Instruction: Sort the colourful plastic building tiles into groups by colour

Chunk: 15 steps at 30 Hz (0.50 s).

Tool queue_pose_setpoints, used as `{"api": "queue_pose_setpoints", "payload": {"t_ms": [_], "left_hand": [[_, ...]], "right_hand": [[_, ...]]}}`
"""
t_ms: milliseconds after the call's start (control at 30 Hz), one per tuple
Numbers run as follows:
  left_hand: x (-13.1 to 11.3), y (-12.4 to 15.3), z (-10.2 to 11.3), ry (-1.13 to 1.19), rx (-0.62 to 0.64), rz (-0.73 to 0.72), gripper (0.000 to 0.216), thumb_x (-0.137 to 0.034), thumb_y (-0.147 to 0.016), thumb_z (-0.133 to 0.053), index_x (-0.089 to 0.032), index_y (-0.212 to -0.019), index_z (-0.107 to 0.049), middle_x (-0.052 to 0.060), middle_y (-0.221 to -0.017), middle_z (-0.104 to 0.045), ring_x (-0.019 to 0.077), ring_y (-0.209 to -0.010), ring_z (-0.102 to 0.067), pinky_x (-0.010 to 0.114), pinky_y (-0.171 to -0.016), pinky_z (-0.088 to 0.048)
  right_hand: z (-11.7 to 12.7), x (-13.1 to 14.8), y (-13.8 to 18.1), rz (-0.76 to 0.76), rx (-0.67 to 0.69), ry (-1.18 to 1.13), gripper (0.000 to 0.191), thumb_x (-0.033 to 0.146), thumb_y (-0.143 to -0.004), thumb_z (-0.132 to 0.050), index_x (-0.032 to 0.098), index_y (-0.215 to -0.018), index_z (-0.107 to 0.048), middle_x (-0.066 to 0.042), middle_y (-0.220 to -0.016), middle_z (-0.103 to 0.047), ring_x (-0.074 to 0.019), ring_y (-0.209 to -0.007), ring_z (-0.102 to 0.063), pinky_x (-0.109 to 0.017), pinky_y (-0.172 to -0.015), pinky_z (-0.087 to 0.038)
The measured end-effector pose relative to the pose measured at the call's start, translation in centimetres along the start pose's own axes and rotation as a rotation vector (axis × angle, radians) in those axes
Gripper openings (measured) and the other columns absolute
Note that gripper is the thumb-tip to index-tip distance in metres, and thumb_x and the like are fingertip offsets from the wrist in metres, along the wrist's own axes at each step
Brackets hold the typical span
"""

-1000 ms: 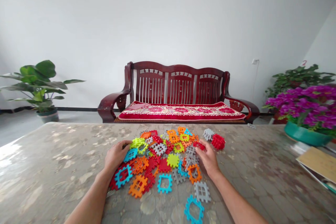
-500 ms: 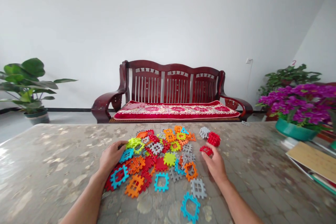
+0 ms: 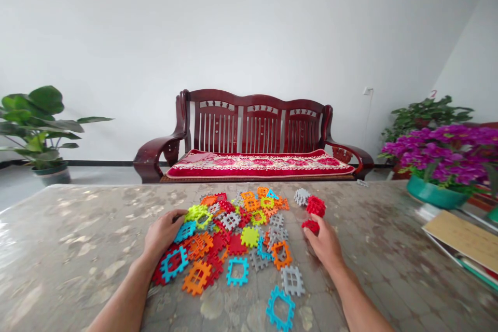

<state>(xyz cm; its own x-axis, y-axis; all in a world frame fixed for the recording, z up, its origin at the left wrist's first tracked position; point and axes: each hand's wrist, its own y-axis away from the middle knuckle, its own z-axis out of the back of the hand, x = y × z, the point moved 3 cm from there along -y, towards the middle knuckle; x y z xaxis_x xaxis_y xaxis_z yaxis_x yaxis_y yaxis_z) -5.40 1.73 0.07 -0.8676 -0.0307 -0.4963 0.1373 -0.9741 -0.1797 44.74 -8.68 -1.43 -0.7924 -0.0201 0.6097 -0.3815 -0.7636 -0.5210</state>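
Observation:
A heap of flat plastic interlocking tiles (image 3: 233, 231) in red, orange, blue, grey and lime lies on the marbled table (image 3: 78, 249). My left hand (image 3: 161, 236) rests on the heap's left edge, fingers curled over a blue and a lime tile. My right hand (image 3: 324, 244) is just right of the heap, its fingers pinched on a red tile (image 3: 310, 225). Beyond it sits a small red built block (image 3: 316, 206) beside a grey tile (image 3: 301, 196).
A teal pot of purple flowers (image 3: 439, 194) and a tan book (image 3: 465, 238) stand at the table's right. A dark wooden bench with a red cushion (image 3: 257, 163) is behind the table. A leafy plant (image 3: 39, 135) stands on the floor at left.
My right hand has lifted a red tile out of the heap and carried it right, toward the red block. My left hand has stayed on the heap's left edge.

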Motion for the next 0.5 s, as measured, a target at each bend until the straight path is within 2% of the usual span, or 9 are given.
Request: {"api": "queue_pose_setpoints", "payload": {"t_ms": [167, 333, 500], "left_hand": [[0.02, 0.01, 0.01, 0.001, 0.005, 0.004, 0.036, -0.043, -0.084, -0.046, -0.030, -0.105, -0.073, 0.000, -0.112, -0.074, 0.0226, -0.101, -0.067, 0.028, -0.083, -0.049], [0.19, 0.01, -0.15, 0.002, 0.002, 0.000, 0.036, -0.044, -0.085, -0.046, -0.030, -0.106, -0.072, 0.000, -0.112, -0.074, 0.0219, -0.101, -0.067, 0.027, -0.084, -0.048], [0.25, -0.04, -0.17, 0.004, 0.002, -0.001, 0.037, -0.045, -0.085, -0.046, -0.030, -0.106, -0.072, 0.000, -0.112, -0.074, 0.0216, -0.101, -0.067, 0.027, -0.085, -0.048]], "right_hand": [[0.28, 0.37, 0.03, 0.028, -0.009, 0.128, 0.038, 0.036, -0.070, -0.059, 0.024, -0.106, -0.070, -0.008, -0.107, -0.071, -0.0296, -0.097, -0.064, -0.045, -0.090, -0.046], [0.02, -0.09, 0.05, 0.049, -0.006, 0.136, 0.031, 0.030, -0.069, -0.058, 0.026, -0.095, -0.073, -0.006, -0.104, -0.071, -0.0281, -0.096, -0.063, -0.043, -0.089, -0.045], [-0.02, -0.01, 0.09, 0.089, -0.001, 0.178, 0.027, 0.027, -0.072, -0.057, 0.026, -0.093, -0.074, -0.007, -0.105, -0.071, -0.0270, -0.096, -0.063, -0.043, -0.090, -0.045]]}}
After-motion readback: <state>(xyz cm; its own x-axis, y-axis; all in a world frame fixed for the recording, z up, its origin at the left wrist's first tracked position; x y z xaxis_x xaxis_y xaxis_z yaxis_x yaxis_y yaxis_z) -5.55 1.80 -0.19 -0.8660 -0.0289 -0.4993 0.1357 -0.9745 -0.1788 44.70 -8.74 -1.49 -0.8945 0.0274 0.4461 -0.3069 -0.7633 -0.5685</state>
